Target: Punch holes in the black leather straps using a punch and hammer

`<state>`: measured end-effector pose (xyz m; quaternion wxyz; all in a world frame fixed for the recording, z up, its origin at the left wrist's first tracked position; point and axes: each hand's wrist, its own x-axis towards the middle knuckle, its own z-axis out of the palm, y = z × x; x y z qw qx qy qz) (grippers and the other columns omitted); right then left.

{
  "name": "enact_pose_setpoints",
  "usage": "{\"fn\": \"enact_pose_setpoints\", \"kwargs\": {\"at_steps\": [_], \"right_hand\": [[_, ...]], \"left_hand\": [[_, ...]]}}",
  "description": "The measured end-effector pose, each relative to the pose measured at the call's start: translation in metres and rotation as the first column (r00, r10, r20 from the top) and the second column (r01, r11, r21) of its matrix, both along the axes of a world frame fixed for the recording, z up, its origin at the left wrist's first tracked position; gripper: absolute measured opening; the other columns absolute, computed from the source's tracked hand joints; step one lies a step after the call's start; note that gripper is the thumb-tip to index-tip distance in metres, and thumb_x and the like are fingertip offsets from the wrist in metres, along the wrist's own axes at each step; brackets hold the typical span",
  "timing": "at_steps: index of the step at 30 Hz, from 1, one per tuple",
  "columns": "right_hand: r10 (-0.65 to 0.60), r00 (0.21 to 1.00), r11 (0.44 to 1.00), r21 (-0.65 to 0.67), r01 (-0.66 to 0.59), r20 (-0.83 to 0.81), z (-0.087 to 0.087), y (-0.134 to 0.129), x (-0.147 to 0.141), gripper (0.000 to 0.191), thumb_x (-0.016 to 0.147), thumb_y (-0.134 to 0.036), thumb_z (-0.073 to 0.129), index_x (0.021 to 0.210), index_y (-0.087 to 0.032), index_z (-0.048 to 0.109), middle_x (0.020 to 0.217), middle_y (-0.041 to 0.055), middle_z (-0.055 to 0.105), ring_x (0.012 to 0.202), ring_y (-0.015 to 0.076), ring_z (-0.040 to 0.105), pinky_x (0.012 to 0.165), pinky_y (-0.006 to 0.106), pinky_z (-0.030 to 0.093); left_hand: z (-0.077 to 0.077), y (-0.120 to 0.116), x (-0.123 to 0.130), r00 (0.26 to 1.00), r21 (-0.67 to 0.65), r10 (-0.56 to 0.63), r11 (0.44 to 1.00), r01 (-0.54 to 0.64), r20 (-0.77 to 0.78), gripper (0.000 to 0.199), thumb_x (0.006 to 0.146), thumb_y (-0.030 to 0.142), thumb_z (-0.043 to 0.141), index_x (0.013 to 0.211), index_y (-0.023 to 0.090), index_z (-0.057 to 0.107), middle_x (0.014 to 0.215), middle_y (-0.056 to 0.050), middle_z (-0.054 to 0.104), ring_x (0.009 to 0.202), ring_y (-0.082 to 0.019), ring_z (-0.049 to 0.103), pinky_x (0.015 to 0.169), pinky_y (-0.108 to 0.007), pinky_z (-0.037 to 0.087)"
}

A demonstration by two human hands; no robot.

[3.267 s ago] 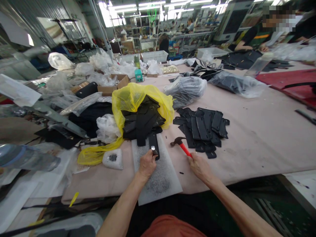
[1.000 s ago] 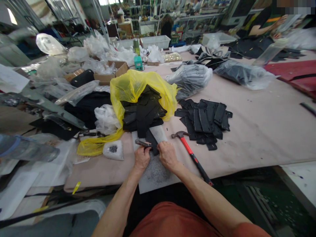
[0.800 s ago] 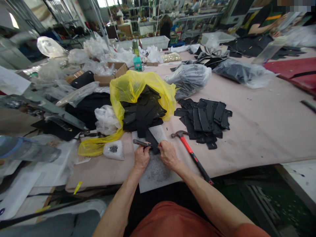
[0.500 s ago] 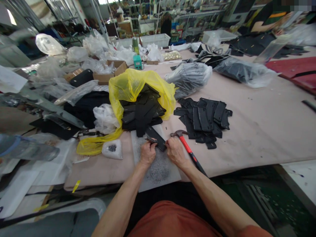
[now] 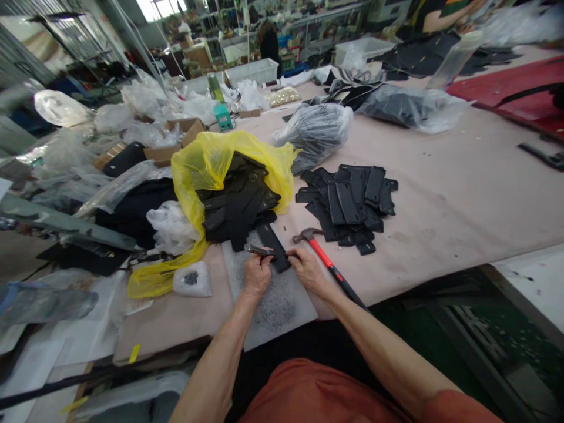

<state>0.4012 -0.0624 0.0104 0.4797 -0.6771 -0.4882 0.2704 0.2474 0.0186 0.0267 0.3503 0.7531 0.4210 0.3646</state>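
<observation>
A black strip-shaped piece (image 5: 274, 242) lies aslant on a pale, dark-speckled board (image 5: 277, 305), between my hands. My left hand (image 5: 257, 275) is closed at its left edge, and a short metal tool (image 5: 258, 250) sticks out leftward from the fingers; its exact kind is unclear. With fingertips pinched, my right hand (image 5: 307, 270) grips the strip's right edge. Just right of that hand rests a claw hammer (image 5: 324, 254) with a red and black handle. Beyond it, similar black pieces (image 5: 350, 200) are heaped on the table.
An open yellow plastic bag (image 5: 189, 170) full of black pieces stands behind the board. Left of the board sits a small white container (image 5: 192, 279) with dark bits inside. Clear-bagged goods (image 5: 319, 129) lie farther back, and a co-worker's arm (image 5: 447, 20) shows at the far right.
The view has turned, so the table's contents sit farther left. The metal tool at my left fingers shows more plainly. Both hands stay at the black strip.
</observation>
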Motion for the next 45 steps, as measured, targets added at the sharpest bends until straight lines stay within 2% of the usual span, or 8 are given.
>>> {"fn": "enact_pose_setpoints", "kwargs": {"at_steps": [2, 4, 9, 15, 21, 28, 35, 45], "right_hand": [[0.051, 0.997, 0.999, 0.003, -0.051, -0.051, 0.001, -0.004, 0.004, 0.026, 0.081, -0.015, 0.050, 0.105, -0.020, 0.059, 0.083, 0.0015, 0.062, 0.078, 0.0165, 0.058, 0.073, 0.030, 0.047], [0.054, 0.997, 0.998, 0.024, -0.052, -0.054, 0.002, -0.010, 0.003, 0.034, 0.079, -0.013, 0.051, 0.111, -0.020, 0.058, 0.084, 0.0017, 0.061, 0.079, 0.0169, 0.058, 0.073, 0.031, 0.047], [-0.044, 0.992, 0.996, 0.081, 0.035, 0.118, 0.002, -0.018, -0.007, 0.027, 0.079, -0.012, 0.051, 0.103, -0.020, 0.060, 0.093, 0.0058, 0.058, 0.084, 0.0195, 0.056, 0.077, 0.034, 0.047], [-0.063, 0.984, 0.997, 0.061, 0.053, 0.168, 0.005, -0.016, -0.009, 0.027, 0.079, -0.012, 0.053, 0.104, -0.020, 0.060, 0.095, 0.0069, 0.059, 0.086, 0.0211, 0.056, 0.078, 0.035, 0.046], [-0.059, 0.980, 0.998, 0.027, 0.055, 0.192, 0.005, -0.014, -0.007, 0.024, 0.080, -0.015, 0.056, 0.104, -0.019, 0.058, 0.093, 0.0058, 0.060, 0.084, 0.0203, 0.056, 0.075, 0.034, 0.046], [-0.046, 0.978, 0.999, 0.018, 0.043, 0.203, 0.005, -0.014, -0.005, 0.024, 0.080, -0.015, 0.055, 0.104, -0.020, 0.057, 0.093, 0.0056, 0.059, 0.085, 0.0199, 0.055, 0.075, 0.032, 0.045], [-0.039, 0.976, 0.999, -0.020, 0.045, 0.215, 0.006, -0.012, -0.003, 0.024, 0.078, -0.015, 0.057, 0.101, -0.020, 0.058, 0.092, 0.0051, 0.059, 0.084, 0.0196, 0.054, 0.074, 0.031, 0.043], [-0.039, 0.978, 0.998, -0.049, 0.050, 0.206, 0.009, -0.013, -0.003, 0.027, 0.078, -0.015, 0.057, 0.105, -0.019, 0.058, 0.095, 0.0062, 0.059, 0.087, 0.0203, 0.055, 0.077, 0.033, 0.043]], "left_hand": [[-0.001, 0.000, 0.001, 1.000, 0.000, 0.004, 1.000, -0.004, 0.005, 0.016, 0.085, 0.017, 0.054, 0.094, 0.018, 0.067, 0.094, -0.005, 0.072, 0.091, -0.019, 0.067, 0.086, -0.033, 0.054], [-0.002, 0.003, 0.003, 1.000, 0.001, 0.004, 1.000, -0.004, 0.003, 0.016, 0.085, 0.018, 0.055, 0.095, 0.018, 0.067, 0.094, -0.005, 0.072, 0.092, -0.019, 0.067, 0.086, -0.033, 0.054], [0.000, 0.009, 0.012, 0.999, -0.005, -0.053, 0.999, 0.053, -0.013, 0.017, 0.085, 0.017, 0.053, 0.095, 0.017, 0.068, 0.095, -0.006, 0.072, 0.090, -0.019, 0.067, 0.086, -0.034, 0.054], [0.004, 0.000, 0.006, 0.999, 0.016, -0.032, 0.999, 0.031, 0.036, 0.017, 0.085, 0.022, 0.056, 0.096, 0.018, 0.068, 0.097, -0.006, 0.072, 0.094, -0.020, 0.067, 0.087, -0.034, 0.054], [0.002, -0.011, 0.006, 0.997, 0.050, -0.081, 0.995, 0.080, 0.013, 0.016, 0.085, 0.022, 0.057, 0.095, 0.019, 0.069, 0.096, -0.006, 0.073, 0.093, -0.020, 0.068, 0.088, -0.036, 0.055], [-0.002, -0.008, 0.010, 0.996, 0.056, -0.092, 0.994, 0.091, 0.014, 0.016, 0.085, 0.022, 0.057, 0.096, 0.019, 0.069, 0.096, -0.006, 0.073, 0.093, -0.021, 0.068, 0.089, -0.038, 0.055], [0.000, -0.010, 0.011, 0.993, 0.041, -0.121, 0.992, 0.120, 0.009, 0.015, 0.085, 0.021, 0.058, 0.096, 0.018, 0.069, 0.098, -0.006, 0.073, 0.093, -0.020, 0.068, 0.089, -0.037, 0.055], [-0.001, -0.004, 0.013, 0.977, 0.122, -0.181, 0.973, 0.194, -0.112, 0.019, 0.087, 0.021, 0.055, 0.102, 0.019, 0.067, 0.101, -0.006, 0.072, 0.096, -0.020, 0.068, 0.089, -0.036, 0.055]]}}
